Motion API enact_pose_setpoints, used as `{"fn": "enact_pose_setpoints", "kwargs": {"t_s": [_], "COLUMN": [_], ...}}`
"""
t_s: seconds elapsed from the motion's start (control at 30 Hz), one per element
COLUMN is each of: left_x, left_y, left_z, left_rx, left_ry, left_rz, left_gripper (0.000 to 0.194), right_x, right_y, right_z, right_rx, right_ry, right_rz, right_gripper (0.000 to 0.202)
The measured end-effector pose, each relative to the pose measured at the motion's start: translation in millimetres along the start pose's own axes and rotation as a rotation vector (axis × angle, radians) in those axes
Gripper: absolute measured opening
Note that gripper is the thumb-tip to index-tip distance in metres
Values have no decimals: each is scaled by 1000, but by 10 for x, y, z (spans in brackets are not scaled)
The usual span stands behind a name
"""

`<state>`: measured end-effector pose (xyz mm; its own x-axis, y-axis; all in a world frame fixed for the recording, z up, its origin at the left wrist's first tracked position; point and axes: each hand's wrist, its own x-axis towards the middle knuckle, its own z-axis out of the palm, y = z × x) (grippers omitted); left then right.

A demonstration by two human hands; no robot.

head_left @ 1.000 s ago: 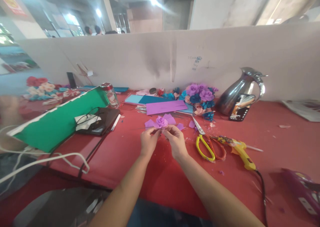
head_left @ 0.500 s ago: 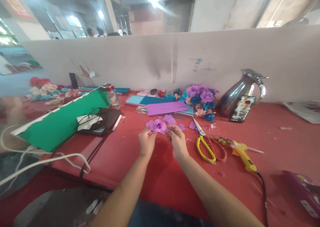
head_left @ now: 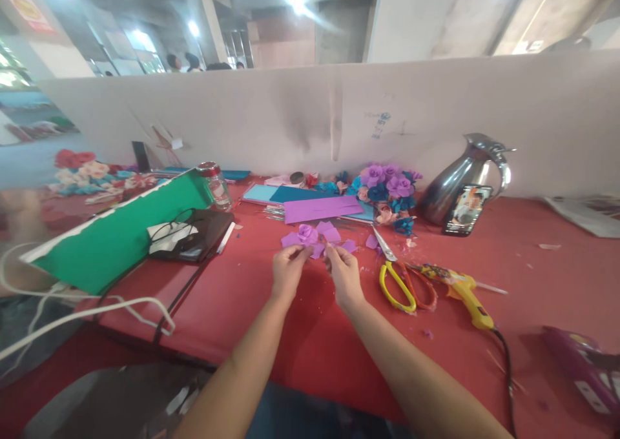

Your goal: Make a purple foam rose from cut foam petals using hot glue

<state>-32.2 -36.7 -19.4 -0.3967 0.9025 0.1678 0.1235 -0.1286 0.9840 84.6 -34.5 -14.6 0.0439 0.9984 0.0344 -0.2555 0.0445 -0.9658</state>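
A purple paper rose (head_left: 307, 234) shows just beyond my left hand (head_left: 289, 270), whose fingers are pinched together at its lower edge. My right hand (head_left: 343, 272) is closed too, thumb against fingertips, a short gap to the right of the left one. What the fingertips hold is too small to make out. Loose purple petals (head_left: 330, 231) lie on the red table (head_left: 300, 336) behind the hands. Beyond them rests a flat purple paper strip (head_left: 322, 209) on blue sheets.
Right of my hands are scissors (head_left: 398, 286) and a yellow glue gun (head_left: 472, 298). A metal jug (head_left: 445, 184), a phone (head_left: 467, 210) and paper flowers (head_left: 387, 190) stand behind. Leftward are a green board (head_left: 130, 232), a jar (head_left: 217, 190), glasses and white cables.
My left fingers have moved right and slightly down, closer to my right fingertips. The rose now sits behind the fingers, where before it was between both hands.
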Motion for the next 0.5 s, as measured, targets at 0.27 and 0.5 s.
{"fn": "enact_pose_setpoints", "kwargs": {"t_s": [0.27, 0.5], "left_x": [99, 114], "left_y": [-73, -83], "left_z": [-27, -46], "left_rx": [-4, -78], "left_ry": [69, 112], "left_rz": [-40, -99], "left_gripper": [24, 29], "right_x": [-179, -162], "right_y": [-473, -690], "right_z": [-82, -1551], "right_rx": [-689, -1310], "right_ry": [-331, 266], "right_rz": [-319, -227], "right_gripper": [14, 26]}}
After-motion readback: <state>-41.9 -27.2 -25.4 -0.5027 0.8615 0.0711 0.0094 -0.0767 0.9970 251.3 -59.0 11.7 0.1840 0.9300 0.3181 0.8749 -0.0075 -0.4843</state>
